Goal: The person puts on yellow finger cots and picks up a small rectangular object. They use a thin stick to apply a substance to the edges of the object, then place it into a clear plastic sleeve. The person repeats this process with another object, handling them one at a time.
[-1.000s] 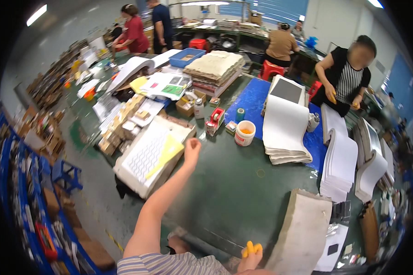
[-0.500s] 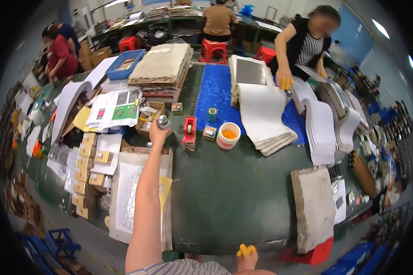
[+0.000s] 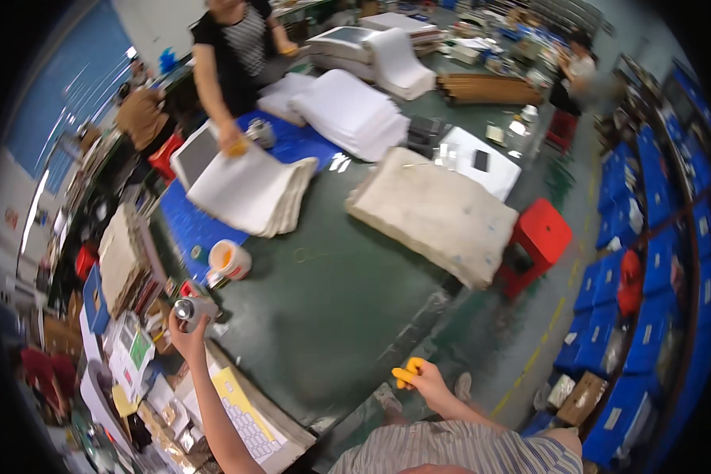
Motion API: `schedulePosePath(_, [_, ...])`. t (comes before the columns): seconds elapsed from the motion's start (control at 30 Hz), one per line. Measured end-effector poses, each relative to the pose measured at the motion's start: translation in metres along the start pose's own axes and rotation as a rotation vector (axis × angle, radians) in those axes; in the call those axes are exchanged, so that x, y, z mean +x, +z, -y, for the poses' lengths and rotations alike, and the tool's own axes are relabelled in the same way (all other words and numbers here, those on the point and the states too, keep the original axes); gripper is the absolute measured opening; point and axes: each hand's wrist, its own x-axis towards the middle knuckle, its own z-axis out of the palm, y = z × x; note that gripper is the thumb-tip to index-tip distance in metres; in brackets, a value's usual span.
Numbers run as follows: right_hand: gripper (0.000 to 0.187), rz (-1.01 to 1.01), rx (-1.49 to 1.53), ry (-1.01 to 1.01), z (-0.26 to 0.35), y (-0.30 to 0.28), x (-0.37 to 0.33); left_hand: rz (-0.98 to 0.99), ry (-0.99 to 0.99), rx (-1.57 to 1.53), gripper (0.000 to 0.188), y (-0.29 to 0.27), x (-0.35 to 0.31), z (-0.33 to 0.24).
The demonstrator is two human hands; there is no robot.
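My left hand (image 3: 188, 336) is wrapped round a pale, translucent bottle with a silver metal top (image 3: 185, 309), held above the left end of the green table (image 3: 332, 316). My right hand (image 3: 420, 377) hovers off the table's near edge, its fingers drawn together. Yellow finger cots (image 3: 406, 373) cover its fingertips, and I see nothing held between them. Just beyond the bottle stands a white tub (image 3: 230, 261) with orange contents. Under my left forearm lies a thick paper stack with a printed sheet and a yellow strip (image 3: 237, 399) on top.
Across the table a person (image 3: 241, 63) handles thick white sheets (image 3: 253, 193) on a blue mat (image 3: 193, 217). A large beige stack (image 3: 434, 209) reaches the right edge, beside a red stool (image 3: 541, 237). Blue bins (image 3: 620, 411) line the right side. Papers and small boxes crowd the left.
The view has swung to the right, bringing the blue bins and aisle into sight. My left hand has lifted the bottle from beside the small carton. My right hand has come further into view.
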Motion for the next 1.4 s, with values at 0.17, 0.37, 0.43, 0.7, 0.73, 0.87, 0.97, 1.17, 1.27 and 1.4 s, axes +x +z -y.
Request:
schedulePosePath(0.17, [0.031,0.028,0.062,-0.197,0.039,-0.095,-0.008,0.16,0.148,-0.002,0.068,0.155,-0.053,-0.172])
schedulePosePath(0.37, [0.028,-0.017,0.034,-0.399,0.114,-0.258,-0.008,0.346,0.177,-0.352,0.067,0.379,-0.152,-0.334])
schedulePosePath(0.43, [0.027,-0.083,0.061,-0.49,0.146,-0.304,-0.011,0.39,0.111,-0.325,0.067,0.44,-0.183,-0.38])
schedulePosePath(0.7, [0.019,-0.443,0.113,-0.631,0.249,-0.46,0.035,0.443,0.176,-0.385,0.064,0.632,-0.195,-0.497])
schedulePosePath(0.73, [0.019,-0.445,0.142,-0.635,0.263,-0.47,0.051,0.443,0.169,-0.369,0.063,0.65,-0.189,-0.501])
schedulePosePath(0.87, [0.013,-0.212,-0.005,-0.608,0.311,-0.486,0.126,0.36,0.188,-0.328,0.063,0.715,-0.152,-0.477])
schedulePosePath(0.97, [0.016,-0.1,-0.169,-0.52,0.334,-0.5,0.172,0.298,0.165,-0.238,0.06,0.751,-0.127,-0.452])
schedulePosePath(1.17, [0.024,0.422,-1.019,-0.084,0.397,-0.545,0.153,0.197,-0.048,-0.176,0.057,0.799,-0.096,-0.423])
schedulePosePath(1.27, [0.026,0.551,-1.042,0.095,0.417,-0.576,0.106,0.166,-0.035,-0.102,0.055,0.82,-0.094,-0.413])
schedulePosePath(1.4, [0.032,0.552,-1.142,0.223,0.457,-0.58,0.094,0.123,-0.051,-0.017,0.056,0.836,-0.099,-0.407])
